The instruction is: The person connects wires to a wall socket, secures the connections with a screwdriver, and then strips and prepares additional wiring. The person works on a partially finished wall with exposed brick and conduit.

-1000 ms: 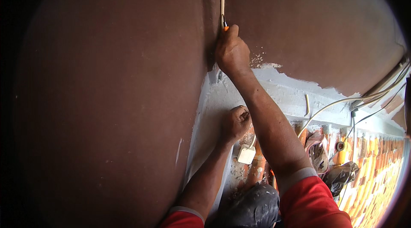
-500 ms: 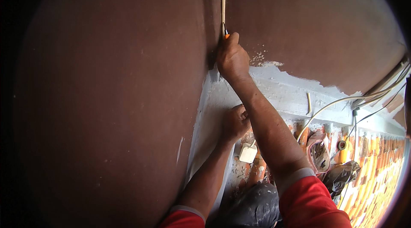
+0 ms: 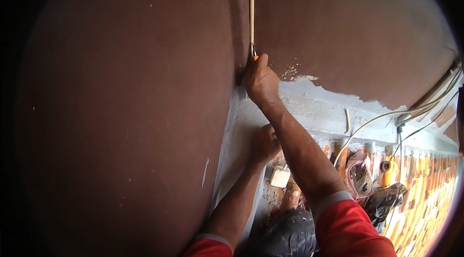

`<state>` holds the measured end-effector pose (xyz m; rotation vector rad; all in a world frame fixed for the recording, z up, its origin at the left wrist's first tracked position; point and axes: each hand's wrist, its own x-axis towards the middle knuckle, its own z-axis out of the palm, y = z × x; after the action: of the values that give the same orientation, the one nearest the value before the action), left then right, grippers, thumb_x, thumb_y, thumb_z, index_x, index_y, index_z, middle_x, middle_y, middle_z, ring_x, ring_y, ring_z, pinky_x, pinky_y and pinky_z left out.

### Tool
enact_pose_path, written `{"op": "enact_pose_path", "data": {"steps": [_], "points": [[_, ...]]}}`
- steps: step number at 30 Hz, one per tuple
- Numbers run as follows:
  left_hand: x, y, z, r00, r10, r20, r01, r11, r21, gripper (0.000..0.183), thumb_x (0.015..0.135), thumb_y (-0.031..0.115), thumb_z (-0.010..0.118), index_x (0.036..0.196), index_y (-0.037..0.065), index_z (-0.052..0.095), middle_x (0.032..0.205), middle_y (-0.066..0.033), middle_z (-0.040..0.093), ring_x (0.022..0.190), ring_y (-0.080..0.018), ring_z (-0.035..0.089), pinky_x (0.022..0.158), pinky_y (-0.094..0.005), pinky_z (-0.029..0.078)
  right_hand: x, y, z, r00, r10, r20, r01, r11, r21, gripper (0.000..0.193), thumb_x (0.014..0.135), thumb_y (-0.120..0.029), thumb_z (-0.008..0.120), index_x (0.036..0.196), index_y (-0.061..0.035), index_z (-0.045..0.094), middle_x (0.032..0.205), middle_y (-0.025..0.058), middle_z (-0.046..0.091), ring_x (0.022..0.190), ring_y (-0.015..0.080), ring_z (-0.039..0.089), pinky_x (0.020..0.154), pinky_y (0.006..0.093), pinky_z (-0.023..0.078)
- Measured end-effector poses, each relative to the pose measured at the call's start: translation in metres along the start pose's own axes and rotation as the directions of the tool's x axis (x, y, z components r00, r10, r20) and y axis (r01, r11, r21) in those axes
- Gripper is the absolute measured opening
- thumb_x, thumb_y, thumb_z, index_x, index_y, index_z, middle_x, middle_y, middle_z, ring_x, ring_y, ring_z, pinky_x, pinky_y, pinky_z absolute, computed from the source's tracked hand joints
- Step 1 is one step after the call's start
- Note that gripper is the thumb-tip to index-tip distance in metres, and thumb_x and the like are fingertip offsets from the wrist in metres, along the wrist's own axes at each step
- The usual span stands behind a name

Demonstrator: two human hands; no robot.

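A cream-coloured cable [image 3: 252, 10] runs down the corner between two brown walls. My right hand [image 3: 261, 82] is closed around a small tool with an orange handle [image 3: 256, 57]; its thin dark metal tip touches the cable or lies right beside it. Most of the tool is hidden in my fist, so its kind is unclear. Lower down, my left hand [image 3: 265, 144] is closed near the grey-white coated strip at the wall's foot. My right forearm partly covers it, and whatever it holds cannot be made out.
A white cable [image 3: 367, 124] arches from the right, near a white square block [image 3: 280, 176]. Beyond my right arm lie a pink-edged pouch [image 3: 359, 175], a tape roll [image 3: 385, 165] and a black plastic bag [image 3: 386, 201]. Orange roof tiles [image 3: 418, 194] stretch away on the right.
The whole scene sits slightly lower in view. My right hand and the tool have moved a little down along the cable. My left hand stays closed in about the same place.
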<state>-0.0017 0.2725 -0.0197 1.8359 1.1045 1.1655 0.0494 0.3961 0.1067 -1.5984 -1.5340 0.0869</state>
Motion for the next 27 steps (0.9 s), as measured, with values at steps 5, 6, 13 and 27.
{"op": "enact_pose_path", "data": {"steps": [5,6,13,27], "points": [[-0.001,-0.021,0.003,0.999,0.025,-0.041,-0.028,0.995,-0.094,0.030,0.095,0.027,0.084,0.093,0.001,0.070,0.085,-0.0173,0.073,0.077,-0.0285,0.075,0.069,-0.0405,0.057,-0.018,-0.003,-0.022,1.000,0.002,-0.015,0.000,0.989,0.147,0.028,0.103,-0.017,0.068,0.111,-0.0030,0.045,0.086,0.0256,0.075,0.082,0.0503,0.076,0.074,0.0592,0.060],[-0.002,-0.023,0.004,0.999,-0.036,-0.037,0.029,0.985,-0.172,0.031,0.095,0.028,0.085,0.091,0.001,0.069,0.083,-0.0164,0.072,0.075,-0.0276,0.073,0.069,-0.0403,0.056,-0.010,-0.009,-0.032,0.998,-0.005,-0.055,0.016,0.979,0.202,0.028,0.102,-0.017,0.070,0.110,-0.0034,0.046,0.087,0.0245,0.075,0.084,0.0495,0.076,0.075,0.0585,0.060],[0.006,-0.002,-0.004,0.995,-0.022,-0.093,0.030,0.996,0.089,0.027,0.096,0.021,0.083,0.106,0.001,0.068,0.089,-0.0140,0.070,0.078,-0.0272,0.070,0.071,-0.0410,0.056,0.056,-0.059,-0.074,0.983,0.015,-0.184,0.067,0.900,0.431,0.030,0.098,-0.017,0.078,0.112,-0.0029,0.055,0.091,0.0201,0.077,0.093,0.0438,0.080,0.081,0.0519,0.061],[0.147,0.119,-0.093,0.705,0.386,-0.594,-0.311,0.922,0.230,0.034,0.103,-0.003,0.058,0.134,-0.003,0.073,0.118,-0.0253,0.078,0.108,-0.0402,0.079,0.091,-0.0473,0.063,0.074,-0.056,-0.083,1.000,0.025,-0.019,-0.009,0.802,0.597,0.030,0.094,-0.009,0.078,0.118,0.0032,0.067,0.097,0.0121,0.076,0.085,0.0187,0.074,0.079,0.0364,0.062]]}}
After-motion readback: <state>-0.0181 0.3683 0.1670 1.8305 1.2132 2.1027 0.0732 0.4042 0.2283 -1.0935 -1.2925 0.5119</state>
